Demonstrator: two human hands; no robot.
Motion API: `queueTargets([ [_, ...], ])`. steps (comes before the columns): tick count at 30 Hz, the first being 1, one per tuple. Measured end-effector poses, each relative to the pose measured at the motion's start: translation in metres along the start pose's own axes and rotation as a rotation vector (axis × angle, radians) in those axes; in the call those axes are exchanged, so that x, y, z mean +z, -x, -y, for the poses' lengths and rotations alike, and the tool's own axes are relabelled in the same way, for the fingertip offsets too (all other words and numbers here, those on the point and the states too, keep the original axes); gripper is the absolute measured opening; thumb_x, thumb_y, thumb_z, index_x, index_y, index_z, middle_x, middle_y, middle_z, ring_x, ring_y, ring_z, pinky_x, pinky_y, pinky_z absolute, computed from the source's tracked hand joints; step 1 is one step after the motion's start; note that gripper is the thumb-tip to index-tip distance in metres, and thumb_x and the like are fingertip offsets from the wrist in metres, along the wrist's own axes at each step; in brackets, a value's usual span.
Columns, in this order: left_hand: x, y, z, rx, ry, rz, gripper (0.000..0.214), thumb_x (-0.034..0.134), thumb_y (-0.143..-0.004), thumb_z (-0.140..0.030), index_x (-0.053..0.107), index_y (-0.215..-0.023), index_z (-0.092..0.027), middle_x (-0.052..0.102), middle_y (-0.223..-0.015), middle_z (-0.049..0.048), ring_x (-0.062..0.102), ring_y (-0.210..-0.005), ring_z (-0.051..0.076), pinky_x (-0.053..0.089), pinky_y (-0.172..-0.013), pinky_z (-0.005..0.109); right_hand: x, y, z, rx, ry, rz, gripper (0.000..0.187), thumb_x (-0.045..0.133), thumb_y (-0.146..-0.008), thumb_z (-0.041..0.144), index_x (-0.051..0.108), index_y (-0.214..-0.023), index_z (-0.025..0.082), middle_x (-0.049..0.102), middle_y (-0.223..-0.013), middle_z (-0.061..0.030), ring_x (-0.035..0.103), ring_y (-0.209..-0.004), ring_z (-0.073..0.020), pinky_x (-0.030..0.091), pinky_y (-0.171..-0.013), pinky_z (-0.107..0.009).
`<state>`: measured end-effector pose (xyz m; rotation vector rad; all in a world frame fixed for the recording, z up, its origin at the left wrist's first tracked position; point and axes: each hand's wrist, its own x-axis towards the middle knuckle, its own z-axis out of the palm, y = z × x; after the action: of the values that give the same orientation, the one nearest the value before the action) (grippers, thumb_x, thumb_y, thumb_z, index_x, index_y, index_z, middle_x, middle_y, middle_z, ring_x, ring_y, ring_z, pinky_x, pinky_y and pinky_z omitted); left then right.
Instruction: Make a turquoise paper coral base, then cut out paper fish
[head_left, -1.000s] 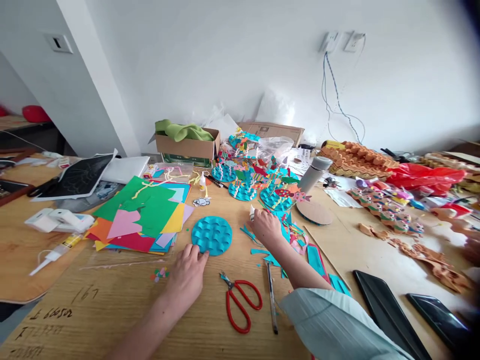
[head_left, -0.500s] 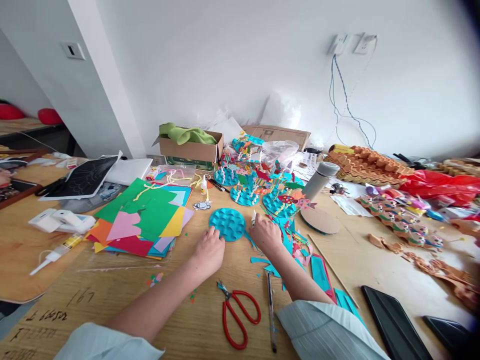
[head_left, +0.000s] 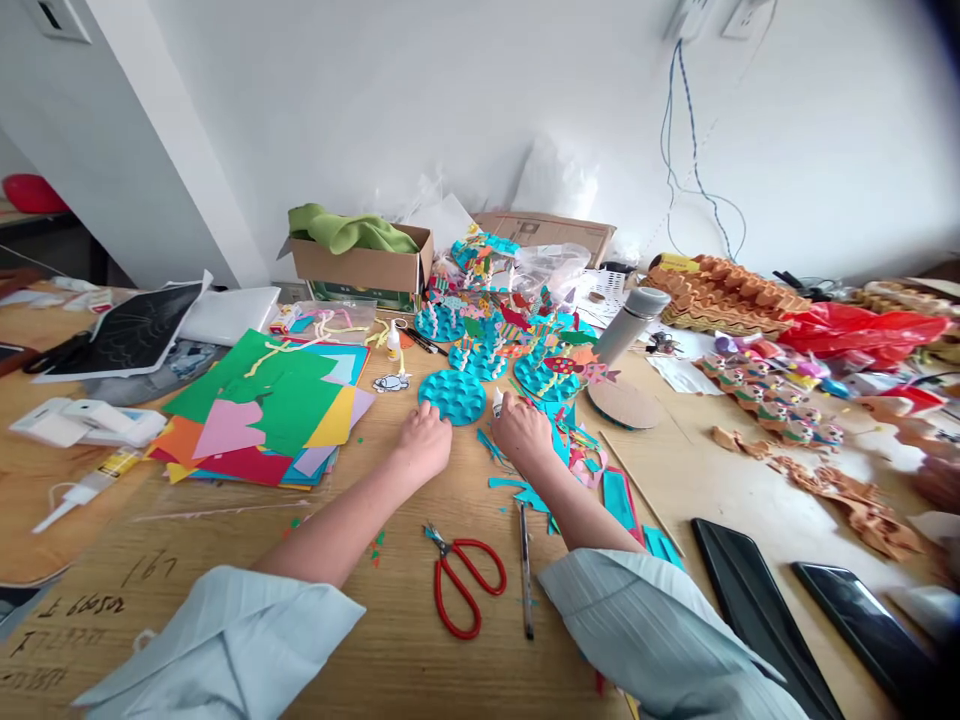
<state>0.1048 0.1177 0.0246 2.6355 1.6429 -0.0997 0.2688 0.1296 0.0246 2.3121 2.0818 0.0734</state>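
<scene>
A round blue disc [head_left: 452,398] with a scalloped, wavy surface lies flat on the table before me. My left hand [head_left: 424,440] is closed at its near left edge, fingertips curled against the rim. Just right of the disc, my right hand [head_left: 523,430] grips a small white glue bottle [head_left: 498,403], most of it hidden by the fingers. Blue paper scraps [head_left: 531,494] lie beneath and beside the right wrist. Closer to me are red-handled scissors [head_left: 466,585], lying open, and a pen [head_left: 526,575]. A cloud-shaped cutout [head_left: 391,383] is beyond the disc.
Coloured paper sheets [head_left: 259,410] are stacked at left. Behind the disc stand decorated blue discs [head_left: 480,355] with paper fish and a grey flask [head_left: 631,325]. A cardboard disc [head_left: 624,404], a phone [head_left: 862,620] and clay-coloured pieces [head_left: 847,500] lie to the right.
The camera has tilted down and shifted, so the scene sits higher and farther left in the picture. Both hands keep nearly the same places beside the blue disc.
</scene>
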Motion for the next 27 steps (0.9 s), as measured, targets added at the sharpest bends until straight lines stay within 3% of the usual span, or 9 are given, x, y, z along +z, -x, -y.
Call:
queueTargets([
  [4,-0.011,0.001,0.000,-0.001,0.013,0.033,0.035,0.044,-0.085,-0.010,0.067,-0.110,-0.007,0.063,-0.110,0.0203,0.050,-0.120,0.034,0.045,-0.095,0.043,-0.008,0.010,-0.001,-0.033,0.015,-0.025,0.038,0.055,-0.094,0.038,0.057,-0.116,0.008,0.067,-0.109,-0.0211,0.062,-0.106,-0.0311,0.047,-0.080,-0.036],
  [7,-0.029,0.018,0.013,0.020,0.035,0.040,0.045,0.044,-0.087,-0.011,0.058,-0.129,-0.012,0.063,-0.115,0.0167,0.050,-0.120,0.031,0.044,-0.096,0.041,-0.020,0.032,-0.007,-0.131,0.040,-0.130,0.044,0.056,-0.093,0.045,0.060,-0.116,0.008,0.063,-0.112,-0.0213,0.056,-0.111,-0.0348,0.047,-0.082,-0.039],
  [9,-0.043,0.043,0.029,0.044,0.050,0.020,0.047,0.041,-0.090,-0.014,0.052,-0.136,-0.016,0.063,-0.116,0.0132,0.048,-0.121,0.028,0.042,-0.100,0.041,-0.026,0.053,-0.014,-0.261,0.022,-0.170,0.041,0.053,-0.095,0.042,0.060,-0.120,0.010,0.063,-0.112,-0.0194,0.055,-0.109,-0.0341,0.046,-0.084,-0.041],
  [11,-0.054,0.078,0.048,0.079,0.128,-0.131,0.046,0.042,-0.093,-0.018,0.050,-0.138,-0.016,0.062,-0.116,0.0106,0.049,-0.119,0.026,0.040,-0.104,0.042,-0.027,0.081,-0.020,-0.407,-0.049,-0.194,0.038,0.056,-0.094,0.038,0.060,-0.122,0.013,0.062,-0.113,-0.0170,0.055,-0.106,-0.0330,0.047,-0.086,-0.044],
  [13,-0.057,0.120,0.064,0.021,0.210,-0.263,0.043,0.039,-0.095,-0.021,0.051,-0.136,-0.018,0.062,-0.118,0.0082,0.052,-0.115,0.023,0.042,-0.103,0.041,-0.022,0.114,-0.023,-0.550,-0.172,-0.215,0.037,0.054,-0.095,0.036,0.059,-0.124,0.014,0.062,-0.112,-0.0159,0.055,-0.105,-0.0318,0.049,-0.085,-0.045],
  [16,-0.036,0.183,0.083,-0.120,0.305,-0.419,0.041,0.036,-0.097,-0.029,0.052,-0.135,-0.023,0.059,-0.126,0.0069,0.055,-0.116,0.021,0.047,-0.100,0.040,-0.006,0.164,-0.015,-0.630,-0.394,-0.255,0.034,0.048,-0.098,0.033,0.056,-0.126,0.017,0.061,-0.116,-0.0157,0.057,-0.106,-0.0300,0.052,-0.085,-0.046],
  [20,0.021,0.246,0.091,-0.301,0.330,-0.523,0.038,0.042,-0.096,-0.031,0.054,-0.131,-0.023,0.062,-0.126,0.0075,0.058,-0.117,0.021,0.049,-0.101,0.039,0.017,0.211,0.012,-0.639,-0.584,-0.252,0.033,0.048,-0.097,0.024,0.052,-0.129,0.017,0.059,-0.119,-0.0154,0.055,-0.114,-0.0285,0.053,-0.090,-0.046],
  [23,0.052,0.266,0.086,-0.360,0.256,-0.553,0.036,0.042,-0.096,-0.029,0.057,-0.128,-0.022,0.064,-0.124,0.0088,0.059,-0.118,0.022,0.050,-0.101,0.039,0.030,0.226,0.032,-0.654,-0.644,-0.320,0.037,0.051,-0.095,0.017,0.050,-0.131,0.013,0.059,-0.120,-0.0173,0.052,-0.119,-0.0298,0.053,-0.092,-0.049],
  [27,0.057,0.258,0.075,-0.192,0.132,-0.384,0.040,0.038,-0.099,-0.026,0.054,-0.135,-0.022,0.055,-0.142,0.0062,0.041,-0.139,0.023,0.038,-0.114,0.043,0.038,0.231,0.046,-0.730,-0.690,-0.389,0.037,0.055,-0.092,0.011,0.051,-0.128,0.012,0.061,-0.113,-0.0159,0.053,-0.116,-0.0292,0.053,-0.091,-0.050],
])
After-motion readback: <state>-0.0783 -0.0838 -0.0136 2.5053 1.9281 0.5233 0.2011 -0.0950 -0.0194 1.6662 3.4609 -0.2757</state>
